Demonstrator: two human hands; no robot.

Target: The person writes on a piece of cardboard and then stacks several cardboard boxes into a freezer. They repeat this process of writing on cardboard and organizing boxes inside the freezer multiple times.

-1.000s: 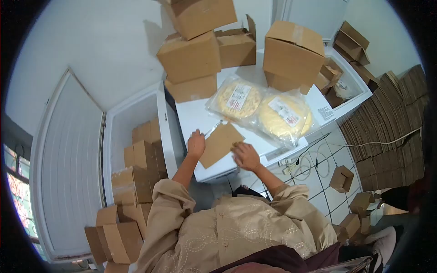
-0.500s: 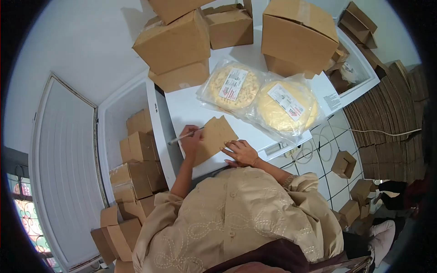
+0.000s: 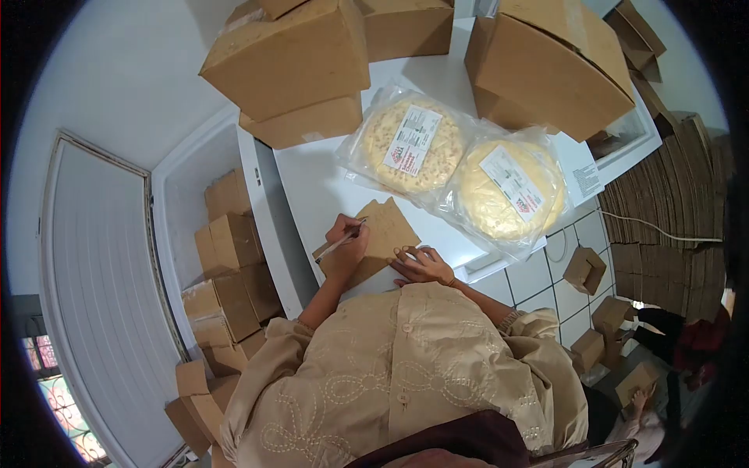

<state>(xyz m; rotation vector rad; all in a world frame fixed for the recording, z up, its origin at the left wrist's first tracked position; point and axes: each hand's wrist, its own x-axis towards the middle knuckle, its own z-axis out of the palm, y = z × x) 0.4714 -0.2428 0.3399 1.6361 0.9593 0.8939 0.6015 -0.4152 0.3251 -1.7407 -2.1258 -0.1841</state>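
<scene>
Card: a flat brown piece of cardboard (image 3: 392,228) with an uneven top edge, lying aslant on the white top (image 3: 303,186), near its front edge and between the hands.
Pen: slim, slanting up across the card's left side (image 3: 334,245); whether its tip touches the card I cannot tell.
Left hand: fingers curled round the pen (image 3: 348,240), resting over the card.
Right hand: grasping nothing, palm down, fingers spread, tips on the card's lower right edge (image 3: 425,267).
Pizzas: two in clear bags, just beyond the card; the left one (image 3: 390,140) is speckled, the right one (image 3: 477,195) plainer yellow, each with a white label, bags touching.
Boxes behind: a left stack (image 3: 292,70) and a right box (image 3: 546,74), both on the white top.
Left side: an open white chest (image 3: 183,187) with more cartons (image 3: 226,243) inside.
Right side: tall piles of folded cardboard (image 3: 663,199); a small open box (image 3: 585,269) on the tiled floor (image 3: 533,278).
Lower right: another person's hand (image 3: 641,398) on a piece of cardboard, well apart.
</scene>
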